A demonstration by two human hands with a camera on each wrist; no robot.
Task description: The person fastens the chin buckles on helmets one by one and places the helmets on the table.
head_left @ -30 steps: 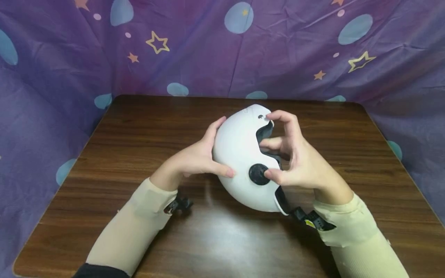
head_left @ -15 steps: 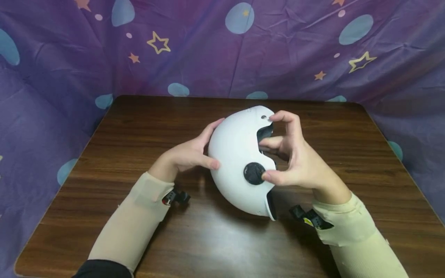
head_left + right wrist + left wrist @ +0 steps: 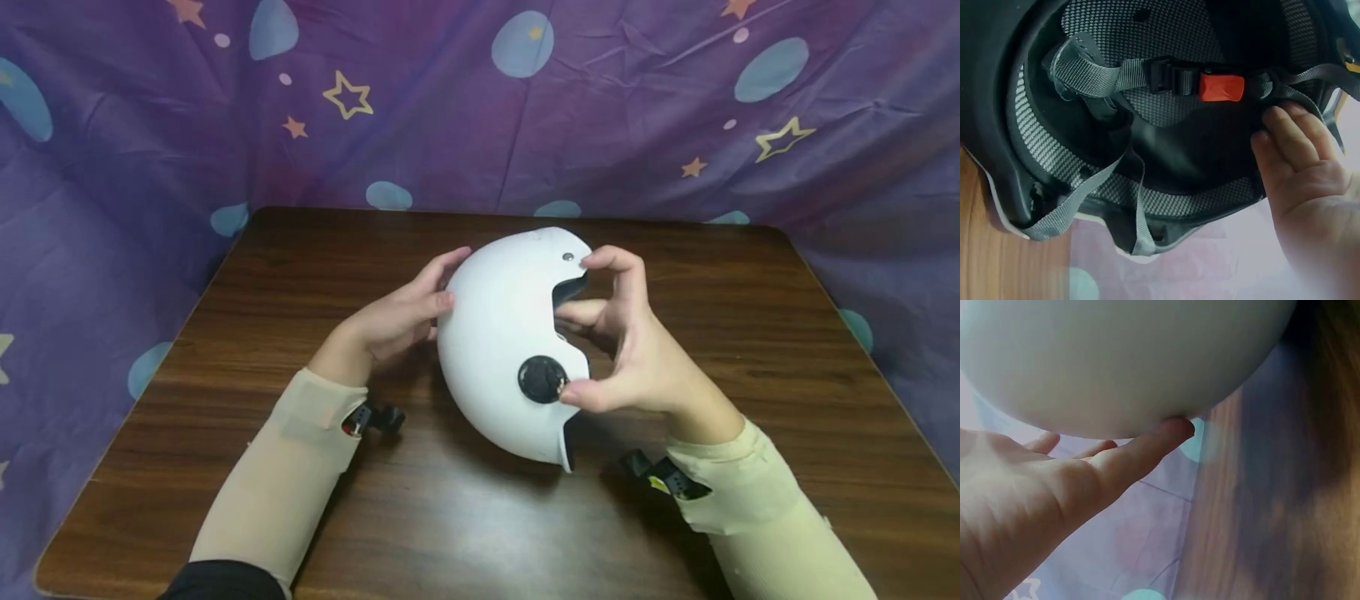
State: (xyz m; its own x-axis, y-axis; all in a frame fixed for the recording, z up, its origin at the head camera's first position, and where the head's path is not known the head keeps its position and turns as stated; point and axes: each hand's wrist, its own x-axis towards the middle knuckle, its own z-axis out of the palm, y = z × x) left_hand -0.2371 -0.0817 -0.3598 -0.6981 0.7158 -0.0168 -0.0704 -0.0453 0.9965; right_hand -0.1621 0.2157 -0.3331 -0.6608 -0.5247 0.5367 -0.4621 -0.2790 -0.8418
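Note:
A white helmet (image 3: pixel 495 333) is tilted in the middle of the head view, its opening facing right. On its near side is a round black disc (image 3: pixel 543 379). My right hand (image 3: pixel 637 350) grips the rim, with the thumb beside the disc and the other fingers on the edge and inside. My left hand (image 3: pixel 397 321) rests against the rounded shell on the left, fingers fairly straight. Inside, the right wrist view shows a grey chin strap (image 3: pixel 1091 76) with an orange-red buckle (image 3: pixel 1221 87) and mesh lining. Whether the helmet touches the table cannot be told.
A brown wooden table (image 3: pixel 262 467) lies beneath, with rounded far corners. Behind it hangs a purple curtain (image 3: pixel 450 108) printed with stars and ovals. Small black wrist devices (image 3: pixel 667 477) poke out of both sleeves.
The helmet has shifted a little left and turned slightly. My left hand has slid back along the shell, its thumb moving up and left. The right hand keeps its hold on the rim.

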